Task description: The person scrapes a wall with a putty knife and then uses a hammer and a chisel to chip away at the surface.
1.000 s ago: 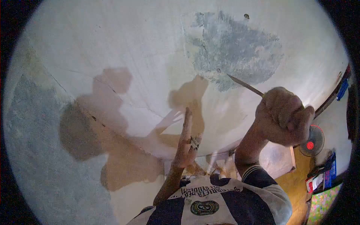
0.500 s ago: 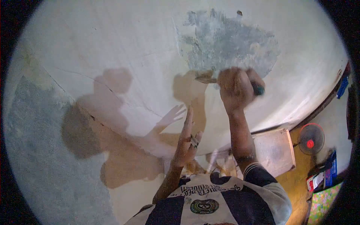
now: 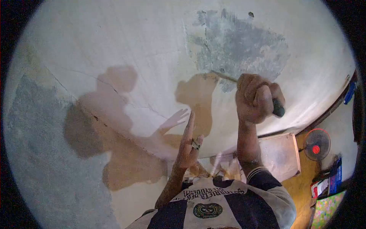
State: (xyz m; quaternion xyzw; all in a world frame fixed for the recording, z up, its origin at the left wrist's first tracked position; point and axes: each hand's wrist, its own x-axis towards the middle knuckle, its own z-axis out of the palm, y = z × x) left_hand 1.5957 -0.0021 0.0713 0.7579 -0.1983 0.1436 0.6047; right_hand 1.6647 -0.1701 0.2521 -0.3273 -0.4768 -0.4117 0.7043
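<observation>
My right hand (image 3: pixel 253 97) is wrapped in a fist around the dark green handle of a scraper (image 3: pixel 228 77). Its thin metal blade points left, with the tip at the lower edge of a bare grey patch (image 3: pixel 244 44) on the pale wall (image 3: pixel 152 45). Lower and to the left, my left hand (image 3: pixel 187 149) is held up with fingers stretched out, seen edge-on beside the wall. A ring (image 3: pixel 195 144) shows on it, and nothing is in its grasp. Shadows of my head and arms fall across the wall to the left.
A crack (image 3: pixel 114 88) runs across the wall, with a large grey area (image 3: pixel 42 129) at the left. At the lower right are a pale panel (image 3: pixel 280 154), a fan (image 3: pixel 317 147), blue items (image 3: pixel 336 173) and a flowered cloth (image 3: pixel 328 210).
My right hand has moved right and slightly down with the scraper, whose blade has turned more edge-on. My left hand has stayed nearly in place.
</observation>
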